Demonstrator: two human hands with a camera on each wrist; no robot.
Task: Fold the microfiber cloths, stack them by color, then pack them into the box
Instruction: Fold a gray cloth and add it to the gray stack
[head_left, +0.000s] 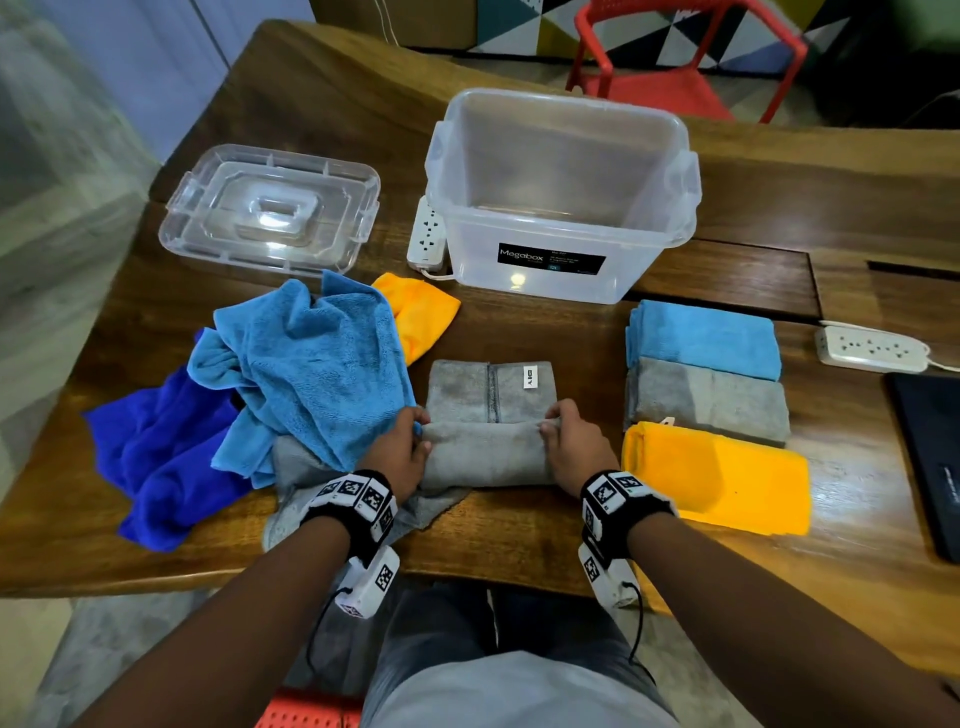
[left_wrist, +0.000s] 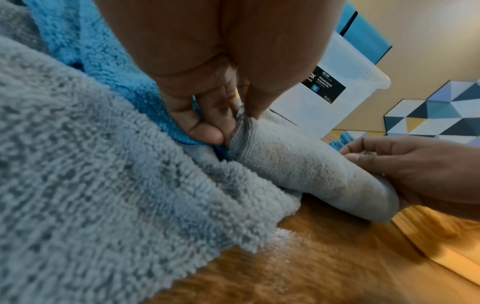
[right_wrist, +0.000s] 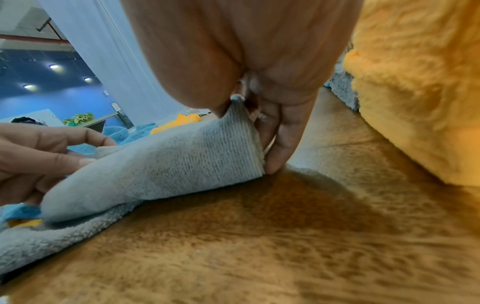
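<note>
Grey cloth (head_left: 488, 415), plush microfiber, is pinched at its near folded edge by left hand (head_left: 400, 452) and right hand (head_left: 574, 447), mid-table before the clear plastic box (head_left: 561, 208). Ribbed weave is shown only by wrist views; its tag only overhead.

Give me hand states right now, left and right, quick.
Left hand: closed, pinching the left end of the grey cloth.
Right hand: closed, pinching the right end of the same cloth.
</note>
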